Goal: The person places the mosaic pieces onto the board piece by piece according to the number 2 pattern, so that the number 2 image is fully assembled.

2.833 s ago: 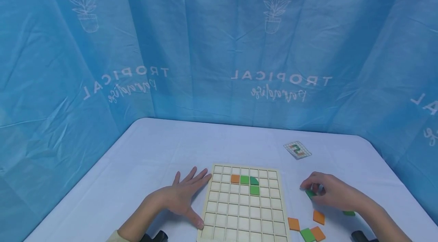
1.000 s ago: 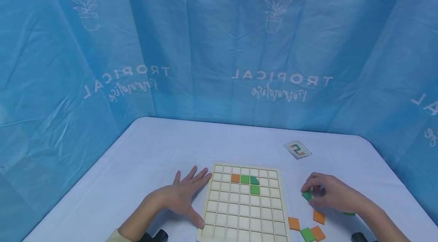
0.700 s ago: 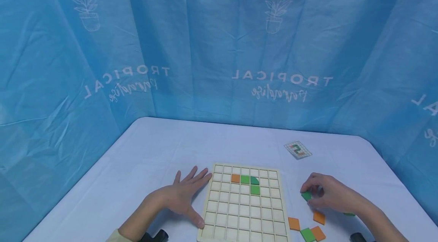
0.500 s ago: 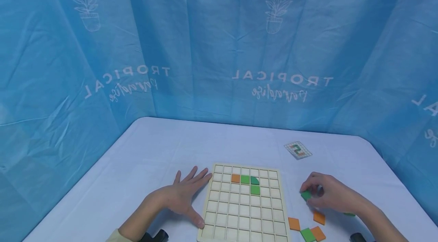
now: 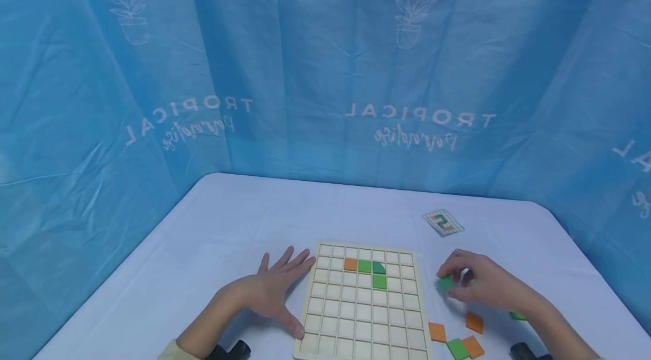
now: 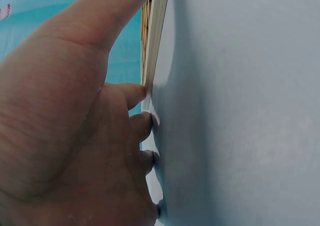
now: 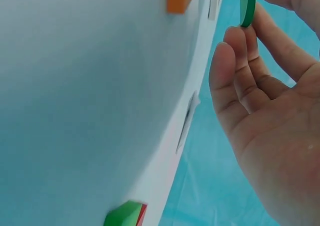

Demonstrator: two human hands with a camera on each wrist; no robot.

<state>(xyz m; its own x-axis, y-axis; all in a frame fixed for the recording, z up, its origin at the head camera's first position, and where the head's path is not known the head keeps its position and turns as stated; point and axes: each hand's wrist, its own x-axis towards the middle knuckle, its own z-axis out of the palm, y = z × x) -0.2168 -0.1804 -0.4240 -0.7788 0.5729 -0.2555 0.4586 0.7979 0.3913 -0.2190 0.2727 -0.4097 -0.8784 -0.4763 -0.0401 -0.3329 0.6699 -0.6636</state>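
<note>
Between thumb and fingertips, my right hand pinches a green tile, just above the table to the right of the board. The right wrist view shows this green tile edge-on, with one side that looks curved. My left hand lies spread on the table, its thumb and index fingertip touching the left edge of the wooden grid board. Set in the board's squares are an orange square tile, a green square tile, a darker green rounded tile and another green square tile.
Right of the board lie orange tiles and a green tile. One more green tile is partly hidden by the right forearm. A small card with a coloured grid pattern lies farther back. A blue curtain surrounds the white table.
My right hand handled the green tile low over the table, then moved up a little and left toward the board with it. The left hand and the board have stayed in place.
</note>
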